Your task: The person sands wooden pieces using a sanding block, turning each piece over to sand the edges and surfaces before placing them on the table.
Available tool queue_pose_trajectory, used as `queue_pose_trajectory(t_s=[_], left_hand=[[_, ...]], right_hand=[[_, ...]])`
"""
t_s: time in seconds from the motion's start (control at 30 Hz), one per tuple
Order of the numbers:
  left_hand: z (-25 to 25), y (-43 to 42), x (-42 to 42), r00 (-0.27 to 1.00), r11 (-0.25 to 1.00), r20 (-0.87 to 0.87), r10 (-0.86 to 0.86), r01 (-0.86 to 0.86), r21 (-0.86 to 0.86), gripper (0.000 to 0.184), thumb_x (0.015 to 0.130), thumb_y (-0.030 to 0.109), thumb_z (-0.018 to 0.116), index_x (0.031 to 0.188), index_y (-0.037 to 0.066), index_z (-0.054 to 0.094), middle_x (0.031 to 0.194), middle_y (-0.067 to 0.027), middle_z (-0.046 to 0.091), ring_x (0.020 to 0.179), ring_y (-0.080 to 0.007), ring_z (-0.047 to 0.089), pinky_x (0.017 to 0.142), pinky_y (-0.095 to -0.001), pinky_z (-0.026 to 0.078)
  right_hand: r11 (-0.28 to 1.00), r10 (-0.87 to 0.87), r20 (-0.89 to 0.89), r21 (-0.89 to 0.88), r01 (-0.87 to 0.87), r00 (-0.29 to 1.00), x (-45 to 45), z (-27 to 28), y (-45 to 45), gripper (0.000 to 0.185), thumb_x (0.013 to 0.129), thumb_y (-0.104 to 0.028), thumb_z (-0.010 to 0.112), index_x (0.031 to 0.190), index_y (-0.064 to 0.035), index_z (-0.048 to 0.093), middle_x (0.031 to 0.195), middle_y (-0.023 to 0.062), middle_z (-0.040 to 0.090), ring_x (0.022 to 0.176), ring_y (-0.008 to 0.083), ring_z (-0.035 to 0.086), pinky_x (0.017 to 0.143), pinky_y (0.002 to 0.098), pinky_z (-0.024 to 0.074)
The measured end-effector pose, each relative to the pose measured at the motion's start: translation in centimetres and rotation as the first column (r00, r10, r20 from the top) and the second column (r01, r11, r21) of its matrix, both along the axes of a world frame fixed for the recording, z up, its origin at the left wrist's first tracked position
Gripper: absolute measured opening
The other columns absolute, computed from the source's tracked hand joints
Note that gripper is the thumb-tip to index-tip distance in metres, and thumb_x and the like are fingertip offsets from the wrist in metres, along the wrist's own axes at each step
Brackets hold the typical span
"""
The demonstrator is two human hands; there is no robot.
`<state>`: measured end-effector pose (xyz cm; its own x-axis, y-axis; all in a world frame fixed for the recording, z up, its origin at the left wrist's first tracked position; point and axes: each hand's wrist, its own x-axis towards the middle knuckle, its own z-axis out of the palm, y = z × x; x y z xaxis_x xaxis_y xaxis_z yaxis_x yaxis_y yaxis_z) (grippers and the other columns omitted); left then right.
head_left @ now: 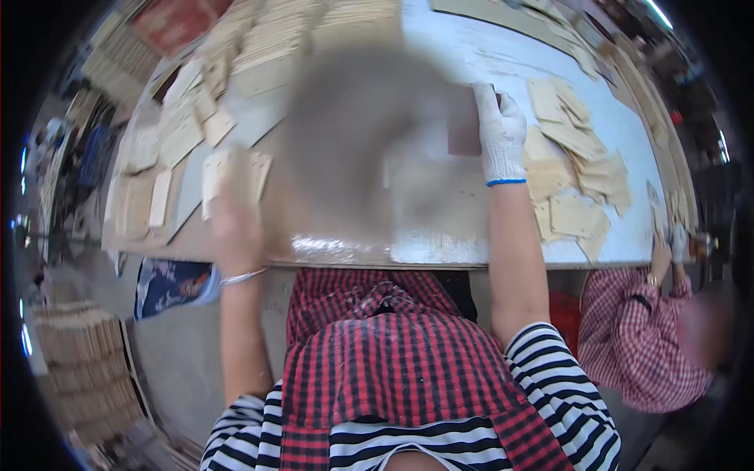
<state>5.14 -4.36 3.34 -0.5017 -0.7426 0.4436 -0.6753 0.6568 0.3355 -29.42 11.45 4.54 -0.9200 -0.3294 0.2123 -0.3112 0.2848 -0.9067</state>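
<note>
From my remote post, the counter (503, 47) takes up most of the view, white toward the right and brownish nearer the wearer (393, 361), with a heavy blur hiding its middle. A person in a red checked top (628, 337) is at its right end. At the back left lie rows of thin wooden panels (271, 39), packed close, which I judge keeps many together in little room. On the right, a loose heap of pale wooden panels (577, 141) overlaps at mixed angles, apparently placed within easy reach. Near the front left, a marked panel (213, 177) sits at the left hand (236, 231), its long axis running away from the wearer. That hand is bare and smeared, so I cannot tell whether it grips the panel or merely touches it. The white-gloved right hand (501, 137) is curled around a flat brown piece (463, 133), just left of the heap; the piece's visible part runs longest toward the counter's back edge. Holding it by one side seems meant to leave its face exposed.
</note>
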Motion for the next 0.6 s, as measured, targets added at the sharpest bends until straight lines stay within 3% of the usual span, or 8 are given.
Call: queue_pose_trajectory(t_s=[0.07,0.23,0.27,0.33,0.43,0.5,0.57,0.6], left_hand=[[-0.3,-2.4,2.3,0.991,0.997,-0.122,0.048,-0.041,0.062,0.046,0.085,0.007,0.048,0.129,-0.005,0.041,0.122,-0.0248,0.051,0.11,-0.0373,0.052,0.094,-0.038,0.041],[0.1,-4.0,4.0,0.99,0.989,-0.061,0.124,-0.129,-0.079,0.045,0.087,0.01,0.048,0.128,-0.008,0.041,0.124,-0.0259,0.051,0.112,-0.0375,0.051,0.095,-0.0377,0.039],[-0.3,-4.6,4.0,0.989,0.991,-0.07,0.132,-0.133,-0.022,0.046,0.087,0.011,0.049,0.129,-0.008,0.041,0.124,-0.0256,0.05,0.113,-0.038,0.05,0.096,-0.039,0.038],[0.7,-4.2,2.6,0.941,0.94,0.099,0.324,-0.332,0.078,0.051,0.083,0.016,0.055,0.128,-0.005,0.043,0.122,-0.0239,0.052,0.113,-0.0385,0.048,0.096,-0.0434,0.037],[2.5,-2.1,-1.8,0.871,0.859,0.229,0.434,-0.324,-0.397,0.056,0.08,0.024,0.061,0.129,0.0,0.045,0.114,-0.0225,0.057,0.104,-0.0385,0.054,0.093,-0.042,0.041],[2.7,0.0,-7.4,0.988,0.939,0.112,-0.103,0.134,-0.317,0.057,0.076,0.017,0.066,0.127,0.001,0.048,0.116,-0.0208,0.056,0.108,-0.0372,0.052,0.094,-0.0434,0.04],[1.5,4.5,-15.2,0.839,0.833,-0.036,-0.543,0.533,-0.149,0.04,0.071,0.014,0.067,0.107,-0.001,0.059,0.105,-0.0176,0.058,0.099,-0.0362,0.054,0.086,-0.044,0.042],[2.2,8.3,-18.9,0.762,0.758,-0.1,-0.64,0.647,0.081,0.038,0.071,0.014,0.067,0.105,-0.001,0.059,0.105,-0.018,0.058,0.097,-0.0349,0.054,0.085,-0.0424,0.043]], right_hand=[[0.872,0.075,0.222,-0.488,0.044,0.972,-1.3,0.0,1.3,0.03,0.088,-0.031,0.06,0.092,-0.0025,0.065,0.081,0.0004,0.063,0.067,0.0086,0.055,0.061,0.0236,0.0437],[0.739,0.003,0.341,-0.634,0.228,0.94,-4.2,-2.0,4.0,0.031,0.09,-0.03,0.058,0.101,-0.001,0.062,0.09,0.0014,0.062,0.074,0.01,0.057,0.067,0.0254,0.0475],[0.904,-0.325,-0.205,-0.353,0.24,0.923,-4.7,-3.3,4.0,0.032,0.09,-0.031,0.058,0.102,-0.0014,0.061,0.093,0.0021,0.062,0.077,0.0106,0.057,0.068,0.026,0.0478],[0.904,-0.331,-0.731,-0.064,0.424,0.596,-4.5,-3.3,4.6,0.033,0.09,-0.032,0.057,0.104,-0.0019,0.06,0.096,0.0028,0.062,0.08,0.0113,0.058,0.07,0.0265,0.0481],[0.781,-0.147,-0.179,-0.624,0.003,0.973,-3.4,-0.3,7.3,0.034,0.091,-0.032,0.055,0.107,-0.0027,0.059,0.098,0.0036,0.061,0.086,0.0131,0.057,0.073,0.0278,0.0485],[0.524,0.114,0.088,-0.852,0.016,0.99,-3.3,1.6,8.2,0.034,0.091,-0.033,0.054,0.109,-0.0032,0.057,0.099,0.004,0.06,0.089,0.0146,0.058,0.074,0.0289,0.0489],[0.316,0.253,0.294,-0.926,0.208,0.922,-4.4,2.7,8.4,0.035,0.092,-0.033,0.051,0.11,-0.0036,0.056,0.098,0.0042,0.059,0.09,0.0162,0.058,0.073,0.0302,0.0495],[0.404,0.048,0.331,-0.869,0.285,0.943,-5.4,1.9,8.1,0.035,0.092,-0.033,0.05,0.11,-0.0038,0.055,0.1,0.004,0.059,0.09,0.0164,0.058,0.073,0.0305,0.0496]])
